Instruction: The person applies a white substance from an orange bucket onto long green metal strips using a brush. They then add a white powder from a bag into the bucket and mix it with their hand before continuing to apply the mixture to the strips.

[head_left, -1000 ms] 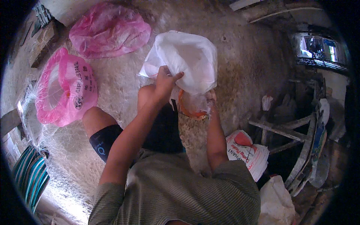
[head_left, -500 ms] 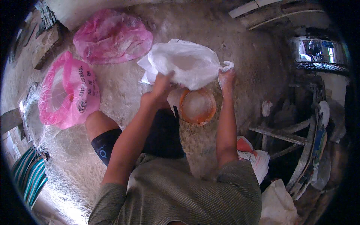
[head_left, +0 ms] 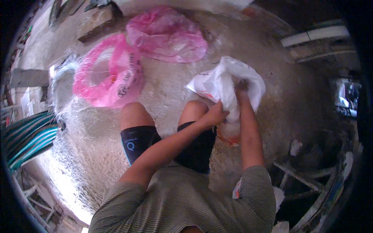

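A white woven sack (head_left: 215, 83) stands in front of me to the right, its mouth gaping toward me. My left hand (head_left: 215, 115) pinches the near edge of that mouth. Through the opening reaches my right hand (head_left: 241, 90), down inside the sack; its fingers are dark and blurred, so whether they hold anything does not show. Below the sack, a round orange-rimmed container (head_left: 230, 139) is mostly covered by the sack and my right forearm.
A pink plastic bag (head_left: 130, 79) stands open left of my knees, with pale strands around it. Another pink bag (head_left: 167, 37) lies farther off. Striped green cloth (head_left: 35, 134) is at the left edge, a wooden frame (head_left: 299, 176) at lower right.
My right hand has left the sack's right rim and gone inside it. The sack has turned, its mouth now wider. My view has shifted, so the pink bags appear farther right.
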{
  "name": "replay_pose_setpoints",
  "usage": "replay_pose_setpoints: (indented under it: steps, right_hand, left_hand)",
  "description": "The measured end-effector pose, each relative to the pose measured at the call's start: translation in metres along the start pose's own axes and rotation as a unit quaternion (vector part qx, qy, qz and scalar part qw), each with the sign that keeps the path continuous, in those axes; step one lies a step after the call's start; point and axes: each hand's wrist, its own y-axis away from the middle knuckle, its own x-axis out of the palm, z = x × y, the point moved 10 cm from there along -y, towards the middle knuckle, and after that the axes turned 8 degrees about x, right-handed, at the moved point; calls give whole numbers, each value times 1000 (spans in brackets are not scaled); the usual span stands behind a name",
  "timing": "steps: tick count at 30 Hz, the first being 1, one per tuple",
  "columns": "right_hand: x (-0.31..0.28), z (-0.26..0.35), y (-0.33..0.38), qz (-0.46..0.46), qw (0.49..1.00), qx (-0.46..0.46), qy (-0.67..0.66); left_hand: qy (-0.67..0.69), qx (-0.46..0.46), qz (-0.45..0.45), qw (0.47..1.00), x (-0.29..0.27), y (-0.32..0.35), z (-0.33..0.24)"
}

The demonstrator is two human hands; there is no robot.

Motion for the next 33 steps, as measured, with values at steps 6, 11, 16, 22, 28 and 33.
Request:
replay_pose_setpoints:
  steps: [6, 11, 16, 22, 28, 33]
  right_hand:
    - [-36, 35, 2, 143, 987, 41, -62]
    - [-35, 23, 27, 206, 970, 61, -115]
    - [-39, 6, 56, 233, 953, 85, -171]
    - [-72, -32, 74, 201, 932, 111, -279]
    - [-125, -91, 108, 165, 852, 165, -468]
    - [-110, -116, 183, 185, 741, 206, -612]
  left_hand:
    - [-98, -7, -11, 995, -26, 13, -23]
    - [-51, 37, 14, 998, -3, 23, -53]
    - [-140, 92, 21, 986, -1, 16, -53]
    - [-168, 99, 40, 980, -4, -11, -9]
    - [-56, 43, 29, 997, -22, -26, -27]
    - [89, 57, -46, 993, -42, -55, -19]
